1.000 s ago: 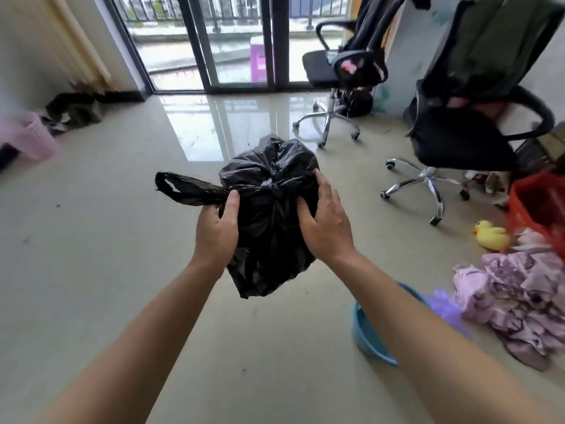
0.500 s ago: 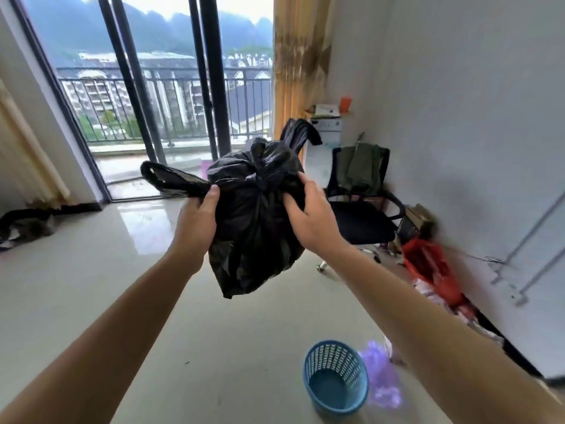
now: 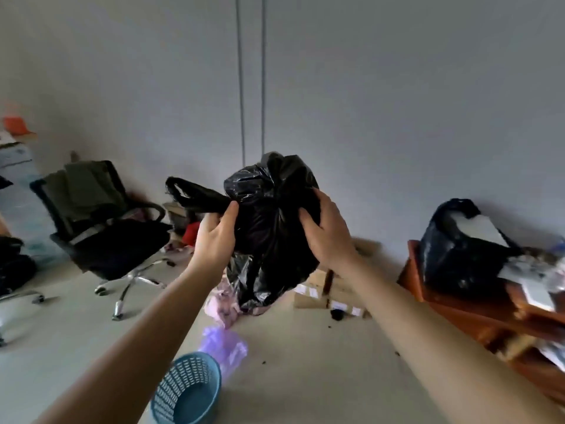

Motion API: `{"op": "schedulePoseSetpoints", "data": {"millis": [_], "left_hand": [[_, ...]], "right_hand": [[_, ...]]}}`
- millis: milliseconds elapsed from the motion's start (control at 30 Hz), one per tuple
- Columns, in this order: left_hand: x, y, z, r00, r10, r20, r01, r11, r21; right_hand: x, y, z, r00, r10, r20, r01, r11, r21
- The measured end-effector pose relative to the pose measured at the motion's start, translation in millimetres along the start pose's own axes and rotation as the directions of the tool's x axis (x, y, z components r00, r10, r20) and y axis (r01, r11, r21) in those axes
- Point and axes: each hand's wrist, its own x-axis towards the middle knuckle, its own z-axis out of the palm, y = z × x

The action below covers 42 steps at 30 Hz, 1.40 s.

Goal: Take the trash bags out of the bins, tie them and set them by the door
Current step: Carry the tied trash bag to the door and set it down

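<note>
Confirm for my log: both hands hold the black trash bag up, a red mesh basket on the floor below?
No: the head view shows the mesh basket is blue, not red. The left hand and right hand do hold the black trash bag up.

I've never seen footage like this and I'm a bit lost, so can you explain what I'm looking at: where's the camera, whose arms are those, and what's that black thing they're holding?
There is no machine here: the grip is simply a person's two bare hands. The single picture comes from a wide-angle camera worn on the person's head, looking forward and down, so the arms reach in from the bottom edge. Both hands hold a black trash bag up in the air, its top gathered. The left hand grips the bag's looped handle; the right hand clasps its other side. Below, on the floor, is a blue mesh bin with a purple bag beside it. An office chair stands at the left, and a second black bag sits on wooden furniture at the right.
</note>
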Motion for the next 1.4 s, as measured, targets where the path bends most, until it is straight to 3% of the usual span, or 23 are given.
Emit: {"op": "schedulePoseSetpoints", "data": {"millis": [200, 400, 600, 700, 867, 1100, 1200, 1400], "left_hand": [[-59, -7, 243, 0.916, -0.027, 0.4, 0.028, 1.0, 0.004], [-158, -37, 482, 0.717, -0.051, 0.695, 0.041, 0.999, 0.03], [-236, -53, 658, 0.512, -0.034, 0.858, -0.011, 0.999, 0.046], [-248, -57, 731, 0.422, -0.026, 0.906, -0.014, 0.999, 0.036], [-240, -76, 861, 0.353, 0.026, 0.935, -0.025, 1.0, -0.018], [-256, -78, 1054, 0.173, 0.018, 0.985, 0.036, 0.999, -0.024], [-289, -76, 1126, 0.042, 0.027, 0.999, 0.064, 0.998, -0.029], [-388, -106, 1267, -0.098, 0.026, 0.995, 0.023, 0.999, -0.024]], "right_hand": [[-58, 104, -218, 0.932, 0.141, -0.333, -0.167, 0.985, -0.05], [-146, 210, -427, 0.787, 0.238, -0.569, -0.363, 0.924, -0.116], [-207, 270, -584, 0.653, 0.271, -0.707, -0.475, 0.874, -0.104], [-210, 304, -640, 0.602, 0.277, -0.749, -0.512, 0.853, -0.096], [-188, 374, -723, 0.519, 0.281, -0.807, -0.56, 0.825, -0.073], [-164, 442, -854, 0.296, 0.261, -0.919, -0.623, 0.782, 0.021], [-185, 466, -910, 0.2, 0.24, -0.95, -0.666, 0.744, 0.048], [-254, 534, -1018, 0.025, 0.185, -0.982, -0.714, 0.692, 0.112]]}}
